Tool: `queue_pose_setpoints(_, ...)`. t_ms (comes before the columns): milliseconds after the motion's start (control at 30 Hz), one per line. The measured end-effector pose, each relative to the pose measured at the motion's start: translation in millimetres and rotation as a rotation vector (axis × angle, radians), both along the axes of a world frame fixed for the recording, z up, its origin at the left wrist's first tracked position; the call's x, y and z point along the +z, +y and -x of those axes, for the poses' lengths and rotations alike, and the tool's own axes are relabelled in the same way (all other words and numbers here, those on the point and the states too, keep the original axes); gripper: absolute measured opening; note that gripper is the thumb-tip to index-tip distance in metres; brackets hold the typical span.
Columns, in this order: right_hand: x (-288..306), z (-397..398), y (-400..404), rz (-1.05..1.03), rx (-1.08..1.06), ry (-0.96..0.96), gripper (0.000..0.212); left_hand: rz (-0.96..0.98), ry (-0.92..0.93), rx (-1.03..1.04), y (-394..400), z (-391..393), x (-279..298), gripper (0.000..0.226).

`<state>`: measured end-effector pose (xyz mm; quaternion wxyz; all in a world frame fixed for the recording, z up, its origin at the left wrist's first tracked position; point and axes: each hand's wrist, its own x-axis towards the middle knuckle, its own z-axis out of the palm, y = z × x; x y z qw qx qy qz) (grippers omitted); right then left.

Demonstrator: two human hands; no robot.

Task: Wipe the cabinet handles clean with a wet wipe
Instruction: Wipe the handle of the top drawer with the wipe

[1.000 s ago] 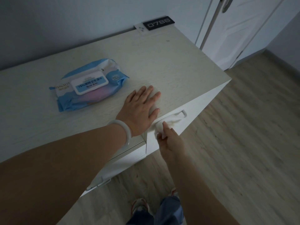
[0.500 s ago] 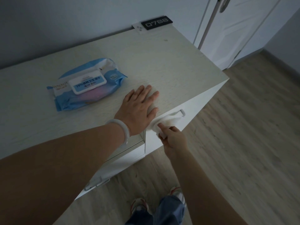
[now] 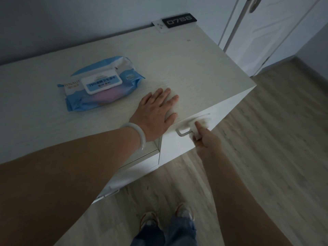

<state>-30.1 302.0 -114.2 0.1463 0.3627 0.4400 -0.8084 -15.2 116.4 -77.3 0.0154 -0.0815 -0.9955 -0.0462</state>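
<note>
Pale wood-grain covers the top of the cabinet [image 3: 186,68], seen from the head camera looking down over both bare arms in dim light. On that top the left hand [image 3: 156,112] lies flat, fingers straight and spread a little, holding nothing, a whitish bangle [image 3: 137,134] on its wrist. Just below the front edge, the right hand [image 3: 206,139] pinches a wet wipe [image 3: 197,126] against the white handle [image 3: 193,124] on the drawer front; the wipe is bunched over the right half of the bar, so that only the left end and its bracket show bare, and the hand itself hides the wipe's lower part. A second handle [image 3: 108,193] sits lower on the cabinet's front, mostly hidden behind the left forearm. Well to the left of the flat hand rests a blue pack of wipes [image 3: 99,86], its white lid closed (the printing is partly legible, but not all of it). At the back edge, against the wall, a small black display [image 3: 179,20] reads 0788. Beyond the cabinet's right end stands a white door [image 3: 266,36], and wood-look flooring [image 3: 266,157] runs beneath, where two shoes [image 3: 166,219] and blue trouser legs appear at the bottom.
</note>
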Motion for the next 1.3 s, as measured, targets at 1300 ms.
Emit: queue_pose_setpoints(1300, -1.3, -26.6, 5.1, -1.028, 0.958, 0.743, 0.012, 0.011, -0.056, 0.548, -47.3, -127.2, 1.6, 0.077)
